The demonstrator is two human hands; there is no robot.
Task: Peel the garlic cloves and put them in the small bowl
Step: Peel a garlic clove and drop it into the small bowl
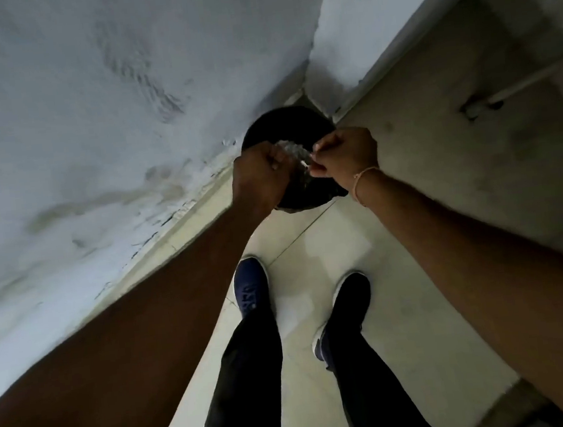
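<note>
Together, left hand (262,170) and right hand (346,155) grip pale scraps (293,155) above black bin (285,123).

I have only one view, from the camera on the person's head. It looks steeply down, past both arms held out in front, to the shoes (251,286) and the pale floor (404,322) far below. The left hand (259,177) and right hand (345,154) sit mid-picture, fairly near the lens. A wall (91,111) fills the left side, and the wide lens bends the edges
</note>
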